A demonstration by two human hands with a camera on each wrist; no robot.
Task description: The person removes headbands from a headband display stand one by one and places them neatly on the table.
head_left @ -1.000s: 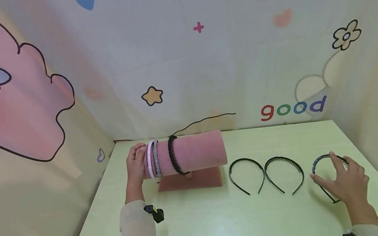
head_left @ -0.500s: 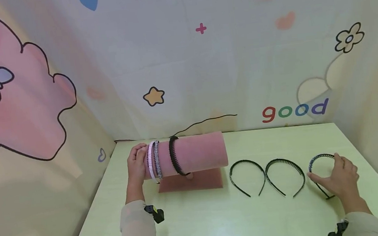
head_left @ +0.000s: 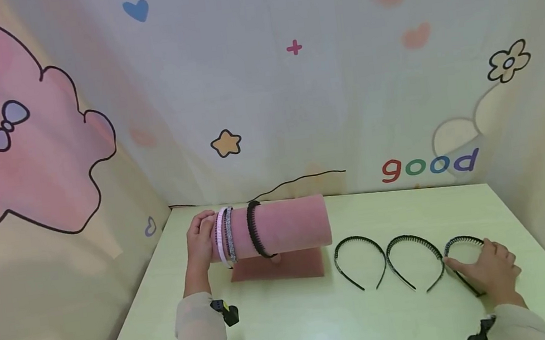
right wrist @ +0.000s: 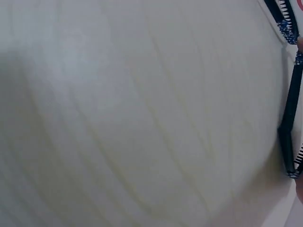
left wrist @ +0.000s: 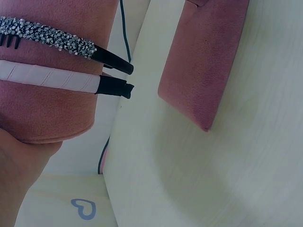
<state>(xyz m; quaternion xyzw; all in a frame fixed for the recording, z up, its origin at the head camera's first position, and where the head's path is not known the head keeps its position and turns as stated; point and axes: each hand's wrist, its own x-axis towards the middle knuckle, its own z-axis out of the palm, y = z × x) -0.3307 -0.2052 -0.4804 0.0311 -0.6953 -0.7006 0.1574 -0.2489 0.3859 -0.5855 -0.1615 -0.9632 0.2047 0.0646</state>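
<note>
My left hand [head_left: 200, 243] holds the left end of a pink padded roll [head_left: 294, 223] on a flat stand [head_left: 283, 267]. Around the roll sit a pale pink headband [head_left: 220, 237], a glittery silver one beside it, and a black toothed headband [head_left: 254, 228] farther right. In the left wrist view, the black tips of the pale headband [left wrist: 49, 76] and glitter headband [left wrist: 57, 40] stick out past the roll. On the right, my right hand [head_left: 496, 273] spans a dark toothed headband [head_left: 459, 239], thumb on its left side, fingers on its right. Blue glitter shows on it in the right wrist view.
Two more dark headbands lie side by side on the pale table [head_left: 321, 327]: a left headband [head_left: 358, 237] and a middle headband [head_left: 408, 237], ends toward me. A printed cloth [head_left: 263, 92] hangs behind the table and along its sides.
My right hand has moved left with its headband, which now lies right beside the middle one. The left hand stays on the roll. The head view has shifted slightly.
</note>
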